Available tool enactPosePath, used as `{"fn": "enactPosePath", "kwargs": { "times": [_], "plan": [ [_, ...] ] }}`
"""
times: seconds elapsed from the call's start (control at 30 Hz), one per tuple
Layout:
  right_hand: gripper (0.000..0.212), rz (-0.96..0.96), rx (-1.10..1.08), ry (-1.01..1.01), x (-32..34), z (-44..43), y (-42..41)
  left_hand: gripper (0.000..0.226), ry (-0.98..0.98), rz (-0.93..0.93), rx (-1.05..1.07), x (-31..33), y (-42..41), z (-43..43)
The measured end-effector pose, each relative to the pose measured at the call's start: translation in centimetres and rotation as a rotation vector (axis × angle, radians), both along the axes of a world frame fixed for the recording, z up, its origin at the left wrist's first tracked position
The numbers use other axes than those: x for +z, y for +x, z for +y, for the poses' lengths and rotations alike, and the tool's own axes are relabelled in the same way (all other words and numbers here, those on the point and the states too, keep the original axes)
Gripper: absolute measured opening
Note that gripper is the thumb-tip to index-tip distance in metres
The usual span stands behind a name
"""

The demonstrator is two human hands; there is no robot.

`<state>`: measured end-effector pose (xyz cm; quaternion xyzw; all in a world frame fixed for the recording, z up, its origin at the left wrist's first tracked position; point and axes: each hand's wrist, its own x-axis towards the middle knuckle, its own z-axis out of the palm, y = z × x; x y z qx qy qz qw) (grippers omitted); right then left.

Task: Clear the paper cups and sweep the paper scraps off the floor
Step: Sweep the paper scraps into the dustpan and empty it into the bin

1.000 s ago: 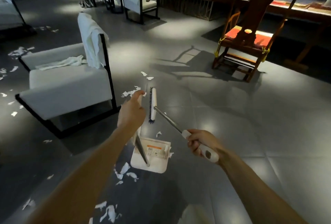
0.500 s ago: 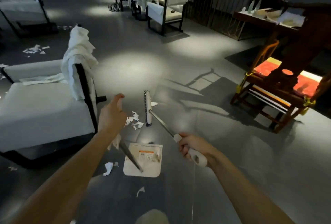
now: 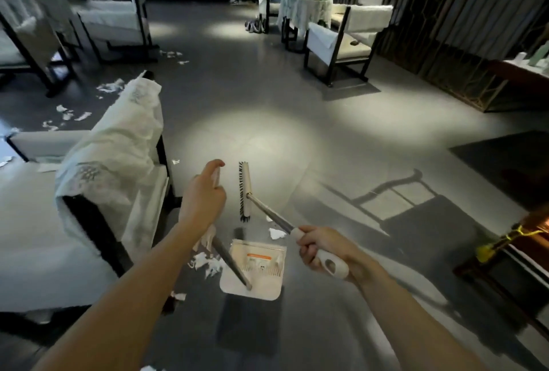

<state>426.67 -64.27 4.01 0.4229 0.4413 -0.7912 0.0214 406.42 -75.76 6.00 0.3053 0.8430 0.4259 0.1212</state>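
While standing beside a white armchair [image 3: 74,222] draped with a cloth [image 3: 118,145], a person works a broom and dustpan over a grey tiled floor [image 3: 267,121]. Their left hand [image 3: 202,201] is wrapped round the top of the long dustpan handle. The dustpan [image 3: 255,269] is down at floor level, though I cannot tell whether it rests flat. Their right hand [image 3: 322,252] is clamped on the pale grip of the broom [image 3: 245,192], whose head is at 12 o'clock from the pan, bristles facing 9 o'clock.

Paper scraps [image 3: 208,262] cluster just beside the pan at its 9 o'clock side. A loose scrap [image 3: 276,233] lies at its 1 o'clock, and further litter [image 3: 110,87] is scattered well away at 10 o'clock, beyond the armchair. No paper cups can be made out from where I stand.

The pan's mouth appears to face 12 o'clock, so the nearest scraps lie alongside it, and a straight pull of the broom could miss them. A brisk stroke might also flick such light paper under the armchair. If the left hand lets the pan tilt, the paper could slide beneath its edge.
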Motion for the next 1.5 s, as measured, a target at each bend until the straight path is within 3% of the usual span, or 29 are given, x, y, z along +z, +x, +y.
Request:
{"fn": "enactPosePath", "kwargs": {
  "times": [0.2,0.33,0.53,0.87,1.07,1.3,1.5],
  "plan": [
    [0.040,0.005,0.076,0.032,-0.1,15.7,-12.8,0.052,-0.010,0.033,0.091,0.3,-10.7,14.2],
    [0.024,0.015,0.151,0.070,-0.7,27.0,-23.0,0.052,-0.012,0.083,0.146,-0.8,-20.1,24.7],
    [0.020,0.006,0.229,0.064,1.2,41.8,-38.5,0.051,-0.040,0.117,0.267,0.2,-34.4,37.0],
    [0.016,-0.021,0.305,0.106,-0.5,59.8,-67.7,0.049,-0.021,0.158,0.360,-1.5,-62.6,53.7],
    [0.026,-0.031,0.325,0.114,-1.0,69.5,-86.3,0.048,-0.066,0.122,0.385,-1.0,-80.4,63.1],
    [0.016,-0.006,0.351,0.054,-1.6,81.3,-105.4,0.048,-0.118,0.142,0.383,-1.4,-99.6,74.2],
    [0.028,-0.016,0.384,0.043,-2.3,93.1,-123.5,0.051,-0.137,0.105,0.449,-3.0,-117.4,84.8]
  ]
}}
